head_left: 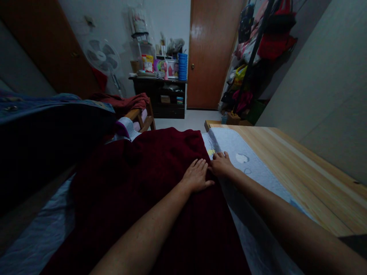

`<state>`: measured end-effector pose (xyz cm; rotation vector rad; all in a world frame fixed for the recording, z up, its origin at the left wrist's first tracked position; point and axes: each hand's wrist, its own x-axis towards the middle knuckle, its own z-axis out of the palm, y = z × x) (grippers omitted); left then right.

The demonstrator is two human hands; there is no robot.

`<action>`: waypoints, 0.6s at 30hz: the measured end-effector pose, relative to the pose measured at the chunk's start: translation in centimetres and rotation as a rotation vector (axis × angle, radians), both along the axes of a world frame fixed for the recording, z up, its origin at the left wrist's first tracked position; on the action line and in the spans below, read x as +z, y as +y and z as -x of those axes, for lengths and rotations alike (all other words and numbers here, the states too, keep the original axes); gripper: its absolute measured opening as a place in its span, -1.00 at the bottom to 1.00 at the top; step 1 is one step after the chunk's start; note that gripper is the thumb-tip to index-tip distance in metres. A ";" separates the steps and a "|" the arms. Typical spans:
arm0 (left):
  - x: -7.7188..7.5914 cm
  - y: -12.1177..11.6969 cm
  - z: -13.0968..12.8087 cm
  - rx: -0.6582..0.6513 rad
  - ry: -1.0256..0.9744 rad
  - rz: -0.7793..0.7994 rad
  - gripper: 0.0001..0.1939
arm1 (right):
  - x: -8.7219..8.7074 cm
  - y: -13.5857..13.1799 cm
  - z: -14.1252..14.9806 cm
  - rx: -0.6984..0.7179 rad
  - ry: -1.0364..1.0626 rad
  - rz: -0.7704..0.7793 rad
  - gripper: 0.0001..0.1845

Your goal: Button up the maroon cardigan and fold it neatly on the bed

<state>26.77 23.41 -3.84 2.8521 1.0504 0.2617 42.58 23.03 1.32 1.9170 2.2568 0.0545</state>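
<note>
A dark red garment (160,168) lies spread over the light patterned bed cover (229,143), its right edge running nearly straight towards me. My left hand (197,176) rests flat on the garment near that edge, fingers stretched and thumb apart. Just to the right, my right hand (221,164) has its fingers curled at the garment's edge and seems to pinch the cloth there. The fingertips of the right hand are partly hidden. Both hands nearly touch each other.
Bare wooden boards (275,152) border the cover on the right. Denim clothing (57,101) and a dark mass fill the left. Beyond stand a wooden chair (147,122), a fan (101,55), a loaded dark cabinet (157,95) and a door (212,49). Bags (272,44) hang at right.
</note>
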 end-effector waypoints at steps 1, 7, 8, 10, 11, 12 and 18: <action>0.0 0.0 0.0 0.004 -0.004 0.004 -0.11 | -0.4 -0.3 -0.1 0.008 -0.002 0.002 -0.58; 0.0 -0.1 -0.1 0.007 -0.003 0.016 -0.08 | -1.1 -0.6 -0.4 0.068 0.016 -0.004 -0.65; 0.0 -0.1 -0.1 0.007 -0.002 0.014 -0.08 | -0.9 -0.4 -0.6 0.073 0.022 -0.015 -0.65; 0.0 -0.1 0.0 0.010 0.000 0.011 -0.09 | -0.1 0.3 -0.9 0.042 0.027 -0.061 -0.66; 0.1 -0.1 0.0 0.012 0.001 0.012 -0.10 | 0.4 0.9 -1.2 0.008 0.026 -0.095 -0.66; 0.1 -0.1 0.0 0.014 0.002 0.014 -0.10 | 1.0 1.6 -1.5 -0.032 0.024 -0.133 -0.67; 0.4 0.0 0.1 0.005 0.003 0.045 -0.09 | 4.3 6.4 -4.1 -0.241 0.047 -0.300 -0.65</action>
